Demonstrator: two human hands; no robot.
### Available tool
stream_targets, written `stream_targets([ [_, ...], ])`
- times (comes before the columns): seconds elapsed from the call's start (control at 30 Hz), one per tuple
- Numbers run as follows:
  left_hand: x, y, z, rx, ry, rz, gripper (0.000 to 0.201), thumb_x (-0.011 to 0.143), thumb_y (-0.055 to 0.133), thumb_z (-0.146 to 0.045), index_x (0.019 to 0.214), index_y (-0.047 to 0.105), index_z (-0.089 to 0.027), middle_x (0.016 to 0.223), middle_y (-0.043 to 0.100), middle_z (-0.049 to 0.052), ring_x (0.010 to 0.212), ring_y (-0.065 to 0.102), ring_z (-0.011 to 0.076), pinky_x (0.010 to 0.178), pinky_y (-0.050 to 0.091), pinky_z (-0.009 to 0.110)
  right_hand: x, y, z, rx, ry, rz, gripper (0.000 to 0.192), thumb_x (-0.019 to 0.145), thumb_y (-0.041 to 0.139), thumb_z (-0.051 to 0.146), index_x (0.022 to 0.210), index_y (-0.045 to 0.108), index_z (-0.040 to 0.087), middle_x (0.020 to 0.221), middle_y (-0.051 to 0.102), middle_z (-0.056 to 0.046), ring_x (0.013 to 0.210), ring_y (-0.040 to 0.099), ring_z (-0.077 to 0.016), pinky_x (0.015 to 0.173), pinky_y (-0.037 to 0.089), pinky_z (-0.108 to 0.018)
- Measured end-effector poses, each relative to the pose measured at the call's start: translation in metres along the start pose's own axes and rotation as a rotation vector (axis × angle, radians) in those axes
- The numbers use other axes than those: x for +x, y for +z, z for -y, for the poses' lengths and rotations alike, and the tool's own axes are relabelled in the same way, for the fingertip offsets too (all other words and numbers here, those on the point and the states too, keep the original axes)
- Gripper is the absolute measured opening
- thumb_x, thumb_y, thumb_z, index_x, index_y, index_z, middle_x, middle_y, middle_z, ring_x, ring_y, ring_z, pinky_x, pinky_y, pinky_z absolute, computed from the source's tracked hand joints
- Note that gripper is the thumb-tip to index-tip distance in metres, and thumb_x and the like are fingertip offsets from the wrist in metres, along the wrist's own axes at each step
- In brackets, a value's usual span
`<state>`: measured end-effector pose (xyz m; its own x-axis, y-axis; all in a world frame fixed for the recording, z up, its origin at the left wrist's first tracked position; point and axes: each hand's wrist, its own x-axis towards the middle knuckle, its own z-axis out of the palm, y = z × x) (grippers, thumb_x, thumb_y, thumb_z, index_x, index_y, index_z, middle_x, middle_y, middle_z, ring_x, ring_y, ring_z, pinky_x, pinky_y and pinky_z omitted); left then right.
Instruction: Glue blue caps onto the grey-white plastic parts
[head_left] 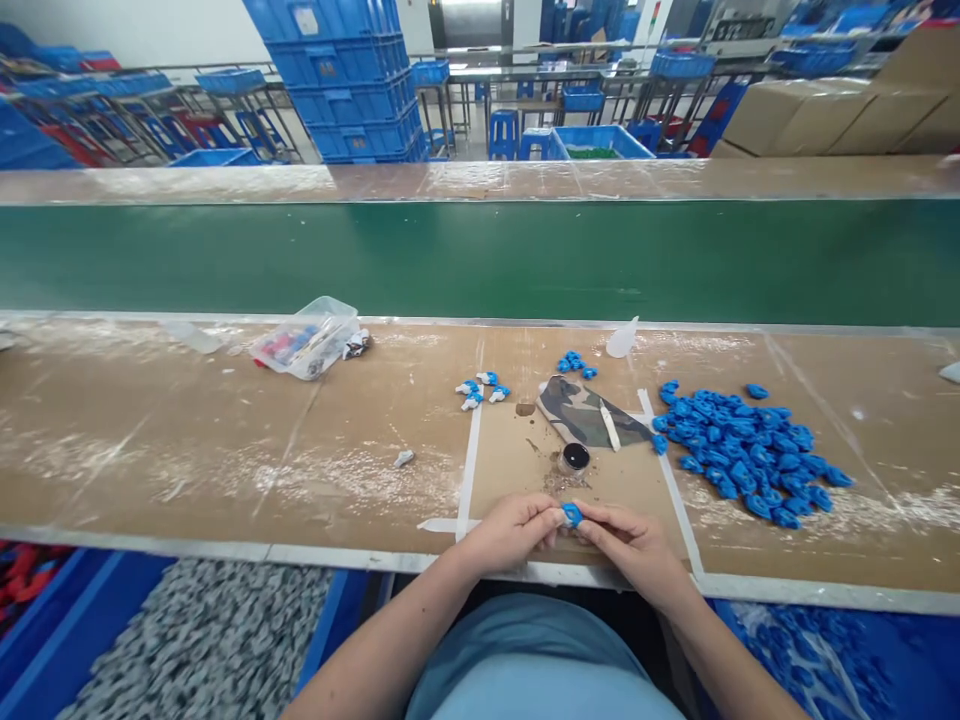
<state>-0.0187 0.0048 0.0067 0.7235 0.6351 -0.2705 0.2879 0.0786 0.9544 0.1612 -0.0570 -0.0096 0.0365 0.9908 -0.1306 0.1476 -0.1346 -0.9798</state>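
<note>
Between my two hands, just above the table's near edge, is a small blue plastic part (pixel 572 515). My left hand (pixel 519 530) pinches its left side; a whitish bit shows at those fingertips, too small to make out. The fingers of my right hand (pixel 626 540) grip the right side. Right beyond my hands stands a small round pot of dark liquid (pixel 575 458). Behind it lies a camouflage cloth (pixel 577 410) with a white-handled tool (pixel 609 426) on top. Several blue-and-white pieces (pixel 481 390) sit farther left, and a few blue parts (pixel 574 362) lie beyond the cloth.
A large heap of blue parts (pixel 750 450) covers the right side. A clear plastic box (pixel 311 340) and a grey piece (pixel 404 458) lie to the left. Bins of grey parts (pixel 202 640) and blue parts (pixel 802 660) stand below the edge. A green conveyor belt (pixel 480 260) runs behind.
</note>
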Motion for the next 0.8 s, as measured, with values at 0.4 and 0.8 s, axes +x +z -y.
stream_targets([
  [0.4, 0.007, 0.005, 0.007, -0.194, -0.153, 0.018, 0.034, 0.081, 0.046, -0.047, 0.065, 0.049, -0.017, 0.050, 0.043, -0.007, 0.044, 0.035, 0.0063, 0.044, 0.027, 0.020, -0.003, 0.002, 0.001, -0.135, -0.192, -0.057, 0.014, 0.072, 0.068, 0.029, 0.084, 0.076, 0.028, 0.075, 0.074, -0.004, 0.068, 0.069, -0.0196, 0.063, 0.059, -0.031],
  [0.8, 0.006, -0.002, -0.002, -0.080, -0.139, 0.025, 0.040, 0.082, 0.041, -0.054, 0.064, 0.046, -0.018, 0.053, 0.044, -0.006, 0.047, 0.041, 0.0082, 0.050, 0.032, 0.021, 0.004, -0.009, -0.002, -0.265, -0.215, -0.063, 0.021, 0.076, 0.063, 0.037, 0.089, 0.075, 0.025, 0.084, 0.074, -0.005, 0.075, 0.069, -0.0197, 0.067, 0.058, -0.031],
])
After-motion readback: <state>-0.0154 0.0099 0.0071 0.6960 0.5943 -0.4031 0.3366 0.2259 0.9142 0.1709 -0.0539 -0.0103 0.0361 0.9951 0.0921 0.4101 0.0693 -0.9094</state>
